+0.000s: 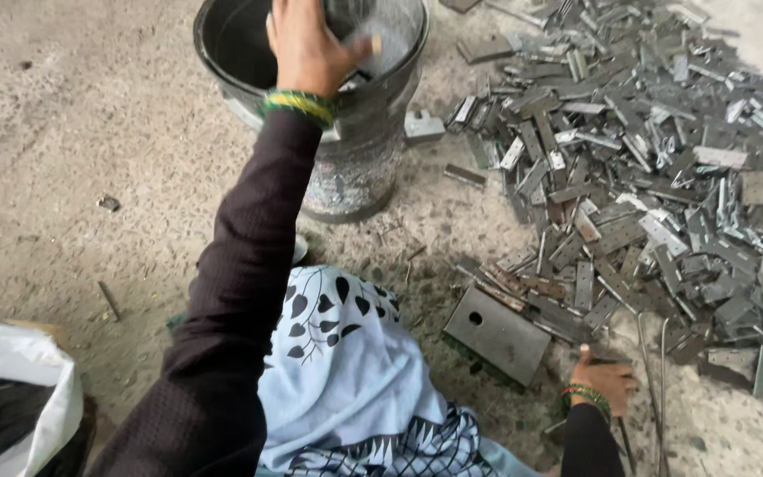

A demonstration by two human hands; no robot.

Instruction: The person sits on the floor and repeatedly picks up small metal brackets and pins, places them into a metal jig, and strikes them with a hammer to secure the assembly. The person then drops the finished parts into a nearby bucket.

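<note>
steel piece pinched in left hand (pixel 306 49) right over the black bucket (pixel 222 53), held above the mouth to clear the rim. right hand (pixel 607 382) down on the floor beside the scrap pile (pixel 646 168), fingers curled, grip unclear, near a square plate (pixel 496 336).

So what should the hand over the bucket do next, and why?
Probably let go, so the small piece drops in. The left hand is already over the open black bucket, with a small piece at its fingertips. Meanwhile the right hand rests low on the floor at the edge of the pile of metal strips, beside a flat plate with a hole.
</note>
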